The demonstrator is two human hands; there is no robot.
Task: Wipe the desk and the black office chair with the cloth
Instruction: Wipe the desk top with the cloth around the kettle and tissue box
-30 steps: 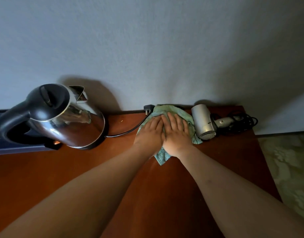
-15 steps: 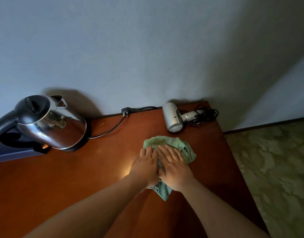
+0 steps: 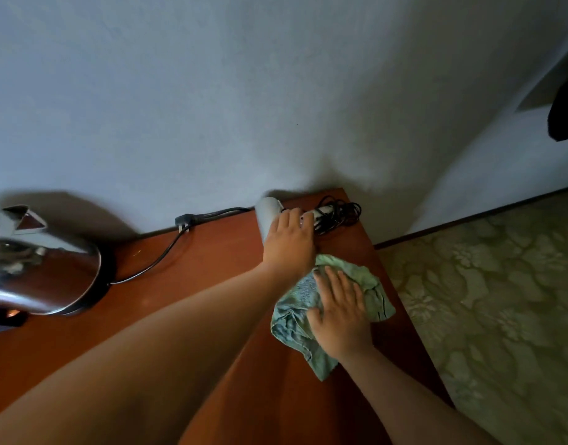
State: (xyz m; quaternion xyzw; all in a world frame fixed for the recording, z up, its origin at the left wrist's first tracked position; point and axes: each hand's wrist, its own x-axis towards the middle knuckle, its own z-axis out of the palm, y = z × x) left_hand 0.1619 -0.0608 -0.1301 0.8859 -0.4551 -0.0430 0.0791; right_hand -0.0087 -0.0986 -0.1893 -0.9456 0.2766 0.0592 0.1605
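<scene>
Cloth point(image 3: 324, 303), pale green and crumpled, lies on the reddish-brown desk point(image 3: 195, 268) near its right edge, its long axis running from the near-left, where a loose corner points back toward the person, to the far-right, where the bunched end lies close to the desk's edge. The right hand point(image 3: 338, 311) rests flat on top of it, fingers straight and slightly spread, pointing away toward the wall, pressing the cloth down rather than gripping it. Just beyond the cloth, the left hand point(image 3: 289, 242) reaches over a grey hair dryer point(image 3: 266, 210) at the back of the desk; its fingers lie over the dryer's body, but whether they curl round it or only touch it cannot be told. The dryer's barrel points toward the near side, and its handle and coiled black cord point(image 3: 337, 213) lie to the right, near the back right corner. Farther left, a black plug and cable point(image 3: 183, 224) run along the wall to a shiny steel kettle point(image 3: 41, 268) standing at the desk's left. Patterned green carpet point(image 3: 485, 300) covers the floor to the right of the desk.
</scene>
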